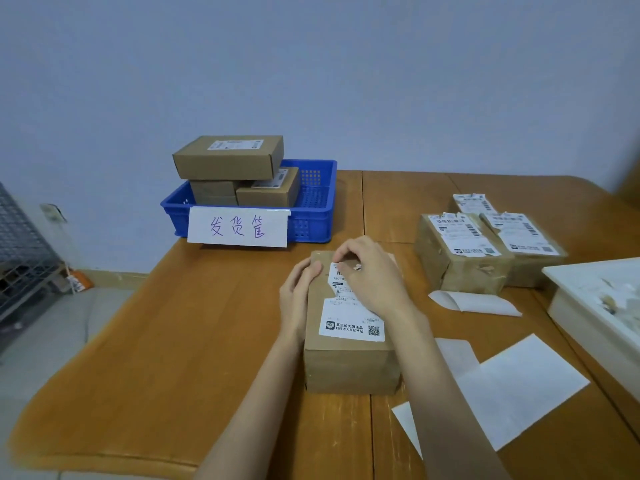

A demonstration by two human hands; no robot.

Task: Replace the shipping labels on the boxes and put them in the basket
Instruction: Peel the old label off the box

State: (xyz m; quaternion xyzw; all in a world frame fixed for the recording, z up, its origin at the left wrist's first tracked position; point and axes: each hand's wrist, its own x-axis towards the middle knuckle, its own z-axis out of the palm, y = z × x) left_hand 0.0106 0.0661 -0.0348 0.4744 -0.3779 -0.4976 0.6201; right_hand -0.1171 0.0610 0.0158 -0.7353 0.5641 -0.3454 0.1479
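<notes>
A brown cardboard box (349, 365) lies on the wooden table (173, 341) in front of me, with a partly torn white shipping label (351, 322) on its top. My left hand (297, 296) grips the box's left side near the far end. My right hand (372, 275) is over the label's far end, its curled fingers pinching the label's torn top edge. A blue basket (311, 216) with a handwritten sign stands at the back left and holds several labelled boxes (228, 157). At the right stand more boxes (460, 254) with torn labels.
White backing sheets (519, 386) lie at the near right, another curled sheet (474, 301) beside the right boxes. A white tray (595, 306) with paper scraps is at the right edge. Left of the table: floor, a metal grid rack (20, 247).
</notes>
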